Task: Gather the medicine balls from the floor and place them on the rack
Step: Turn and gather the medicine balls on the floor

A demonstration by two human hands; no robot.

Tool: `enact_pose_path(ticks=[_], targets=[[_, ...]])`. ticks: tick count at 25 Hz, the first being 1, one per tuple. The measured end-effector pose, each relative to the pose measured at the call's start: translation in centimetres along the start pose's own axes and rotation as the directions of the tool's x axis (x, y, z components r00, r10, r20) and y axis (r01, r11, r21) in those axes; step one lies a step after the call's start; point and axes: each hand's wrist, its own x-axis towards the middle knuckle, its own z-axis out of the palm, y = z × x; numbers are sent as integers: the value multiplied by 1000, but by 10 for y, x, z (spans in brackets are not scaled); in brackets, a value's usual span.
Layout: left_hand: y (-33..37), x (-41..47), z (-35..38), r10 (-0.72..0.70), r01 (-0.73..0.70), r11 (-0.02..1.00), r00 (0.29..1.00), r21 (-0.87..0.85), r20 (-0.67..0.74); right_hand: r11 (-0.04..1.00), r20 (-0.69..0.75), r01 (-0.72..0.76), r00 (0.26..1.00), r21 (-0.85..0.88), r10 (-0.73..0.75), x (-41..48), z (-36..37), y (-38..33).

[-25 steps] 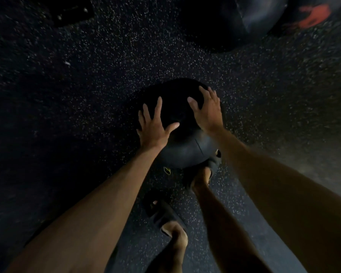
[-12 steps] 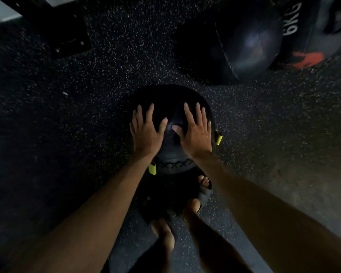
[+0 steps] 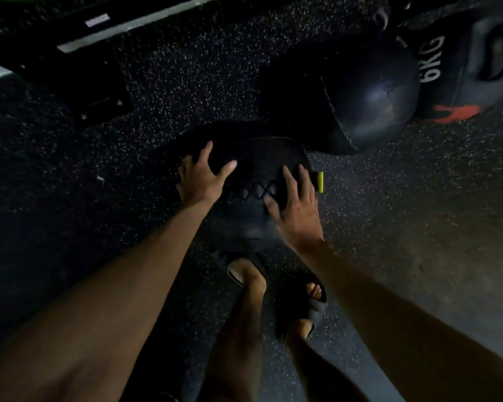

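Two spread-fingered hands are pressed flat against the black medicine ball (image 3: 253, 216), the left hand (image 3: 202, 181) and right hand (image 3: 298, 207) on opposite sides, low over the speckled floor (image 3: 128, 227). Just beyond, a dark ball (image 3: 372, 105) and a 6KG ball (image 3: 459, 71) are seen side by side.

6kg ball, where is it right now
In the head view the 6KG ball lies on the floor at the top right, beside a plain dark ball, beyond the laced ball held between the left hand and right hand.
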Motion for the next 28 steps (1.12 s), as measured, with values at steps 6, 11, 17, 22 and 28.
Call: enact_pose_path(ticks=[6, 11, 17, 22, 28], targets=[[7, 20, -21, 106, -104, 994, 988, 20, -114, 997, 47, -67, 997, -43, 69, 55, -7, -32], [-7, -13, -9, 415, -372, 901, 889, 222, -193, 979, 136, -199, 970, -32, 202, 114, -31, -62], [12, 37, -32, 260, -255, 966, 956, 49, -136, 979, -21, -191, 981, 64, 193, 135, -22, -85], [34, 87, -61, 119, -123, 990, 991, -65, -67, 995, -17, -95, 995, 43, 96, 124, -18, -79], [34, 72, -63, 78, -78, 997, 995, 11, -55, 990, 57, -136, 989, 21, 135, 124, -25, -87]])
